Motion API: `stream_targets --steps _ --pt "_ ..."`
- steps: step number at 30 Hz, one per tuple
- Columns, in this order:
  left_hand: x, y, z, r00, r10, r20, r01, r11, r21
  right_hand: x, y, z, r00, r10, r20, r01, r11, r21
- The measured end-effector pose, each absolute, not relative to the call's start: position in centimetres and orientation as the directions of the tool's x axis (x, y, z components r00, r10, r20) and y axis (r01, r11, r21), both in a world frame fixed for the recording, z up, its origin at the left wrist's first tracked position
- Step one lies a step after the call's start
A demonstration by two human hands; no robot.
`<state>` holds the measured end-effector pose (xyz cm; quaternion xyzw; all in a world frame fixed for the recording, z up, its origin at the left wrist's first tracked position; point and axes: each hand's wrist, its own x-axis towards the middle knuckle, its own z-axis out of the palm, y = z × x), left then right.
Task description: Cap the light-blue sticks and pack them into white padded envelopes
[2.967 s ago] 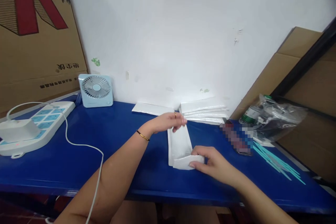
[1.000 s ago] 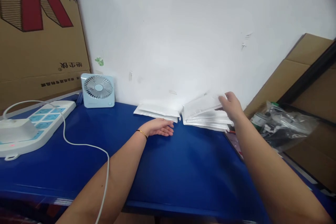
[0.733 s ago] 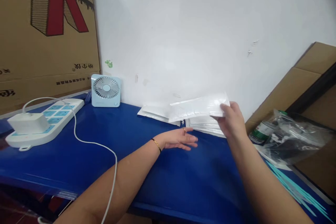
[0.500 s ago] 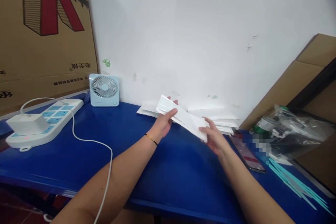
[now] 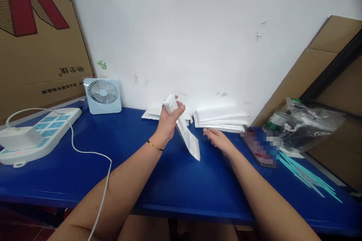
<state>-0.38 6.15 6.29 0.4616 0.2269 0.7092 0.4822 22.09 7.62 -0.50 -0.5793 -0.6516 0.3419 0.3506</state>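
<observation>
My left hand (image 5: 169,121) is closed around a white, flat, folded packet (image 5: 189,138). The packet hangs down at a slant toward the right, its lower end above the blue table. Apart from the packet, to its right, is my right hand (image 5: 217,140), with its fingers curled together and nothing visible in them. Just behind that hand lies a stack of white flat packets (image 5: 222,115). More white packets (image 5: 151,113) lie against the wall behind my left hand, which partly hides them.
A light blue fan (image 5: 103,96) and a power strip (image 5: 46,131) with a white adapter stand at left; its cable (image 5: 93,153) crosses my left arm. To the right lie a phone (image 5: 256,150), teal strips (image 5: 308,175), a can (image 5: 275,121) and a clear plastic bag (image 5: 311,124).
My right hand has let go of the packet and moved slightly left. In my left hand, the packet has turned to hang more steeply. The view has shifted a little.
</observation>
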Motion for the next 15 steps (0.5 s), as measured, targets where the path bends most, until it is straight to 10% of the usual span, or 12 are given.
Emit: stream_targets --steps 8,15 --pt "0.3 5.9 9.1 -0.113 0.842 0.527 -0.407 -0.523 0.749 21.8 6.6 0.3 -0.567 0.813 0.130 0.418 0.420 -0.806" --pt "0.5 5.9 11.0 -0.155 0.827 0.541 -0.395 -0.554 0.733 19.5 5.7 -0.2 -0.560 0.796 0.232 0.444 0.524 -0.727"
